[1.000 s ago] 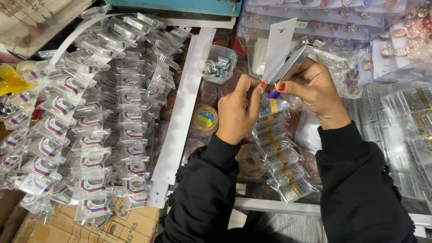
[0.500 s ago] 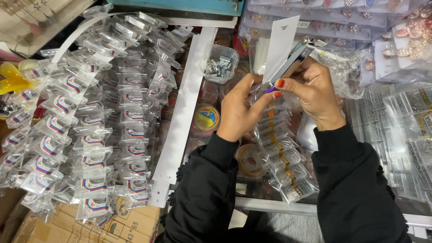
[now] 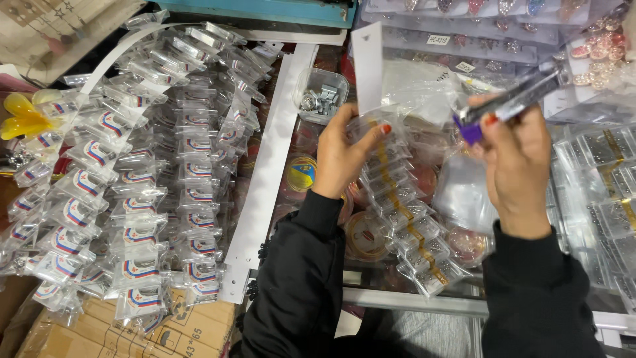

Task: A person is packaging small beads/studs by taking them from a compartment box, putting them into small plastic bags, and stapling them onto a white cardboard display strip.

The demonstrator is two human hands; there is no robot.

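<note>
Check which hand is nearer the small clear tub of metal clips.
Left. The left hand holds the strip of little bags just below and right of the clear tub. The right hand, gripping a stapler, is well off to its right.

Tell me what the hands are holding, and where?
Left hand pinches the hanging strip of small bags near its top; right hand grips a stapler near its purple end.

Far left: long strips of small clear packets [image 3: 132,192], each showing a red, white and blue piece, hang in overlapping rows. A yellow plastic flower [image 3: 23,116] sits at their left edge. A white strip [image 3: 268,166] runs diagonally beside them. Near its top, a small clear tub [image 3: 322,93] holds metal bits. Cardboard box [image 3: 179,328] below. Trays of coloured gems [image 3: 583,53] upper right.
</note>
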